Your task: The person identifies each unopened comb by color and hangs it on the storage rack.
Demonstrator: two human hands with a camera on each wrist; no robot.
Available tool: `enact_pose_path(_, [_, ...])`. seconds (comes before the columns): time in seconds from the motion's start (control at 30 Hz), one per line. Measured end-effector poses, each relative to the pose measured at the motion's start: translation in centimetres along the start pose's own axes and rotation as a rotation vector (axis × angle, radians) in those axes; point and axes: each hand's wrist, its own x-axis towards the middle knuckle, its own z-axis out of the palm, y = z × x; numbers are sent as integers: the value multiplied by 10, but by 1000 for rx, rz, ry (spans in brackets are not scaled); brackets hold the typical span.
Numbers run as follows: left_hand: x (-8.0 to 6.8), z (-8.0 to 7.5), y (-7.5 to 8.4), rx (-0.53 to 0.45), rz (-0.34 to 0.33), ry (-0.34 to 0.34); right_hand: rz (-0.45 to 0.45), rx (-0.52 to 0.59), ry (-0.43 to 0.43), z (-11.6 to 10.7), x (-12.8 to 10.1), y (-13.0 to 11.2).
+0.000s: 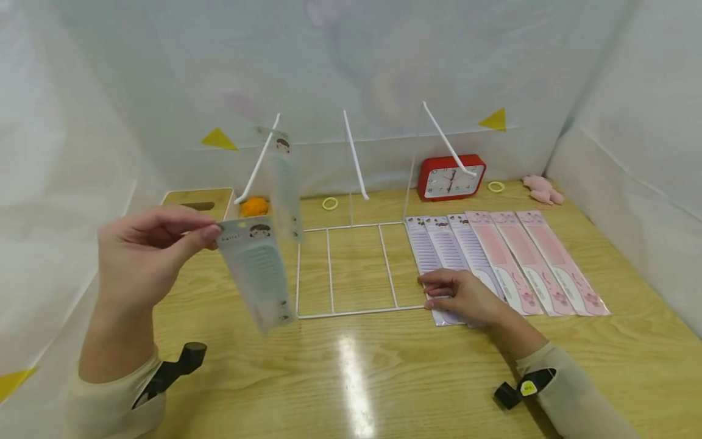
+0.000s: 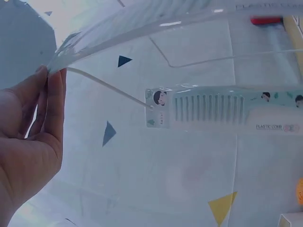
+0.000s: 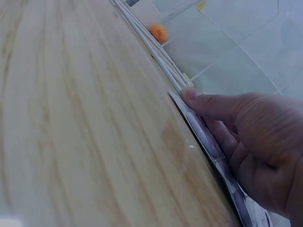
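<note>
My left hand [image 1: 145, 256] pinches a packaged comb [image 1: 255, 274] by its top corner, in front of the white wire rack [image 1: 356, 312]. The pack is clear with a pale green comb inside and hangs slightly tilted. Behind it another green packaged comb [image 2: 208, 109] hangs on the rack's left prong. Down on the right, my right hand [image 1: 463, 296] grips the front right corner of the rack's base with thumb and curled fingers. It covers part of the purple packaged combs [image 1: 446, 244]; in the right wrist view its thumb lies on the wire.
Pink packaged combs [image 1: 534, 262] lie in a row beside the purple ones. A red clock [image 1: 451, 177], yellow rings [image 1: 330, 203], an orange ball [image 1: 255, 207] and a pink soft toy [image 1: 542, 189] line the back. A wooden-topped box [image 1: 200, 196] stands back left. Rack prongs jut forward.
</note>
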Motion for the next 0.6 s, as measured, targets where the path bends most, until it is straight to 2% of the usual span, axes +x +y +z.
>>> enact_pose_path(0.07, [6,3,1,4,14,49,-3,2,3,-1,-1,0])
enact_pose_path(0.13, [11,5,2,29,0,92,-7,0,3,-1,-1,0])
enact_pose_path(0.23, [17,5,2,52,-29,122,-9,2,10,0,0,-1])
enact_pose_path(0.37, [23,2,-2,61,-59,137,-2,21,14,1,-1,-2])
enact_pose_path(0.43, [25,0,-5,96,-82,136,0,29,14,1,-2,-2])
enact_pose_path(0.6, [32,-7,-16,135,-188,108,5,6,7,1,1,-3])
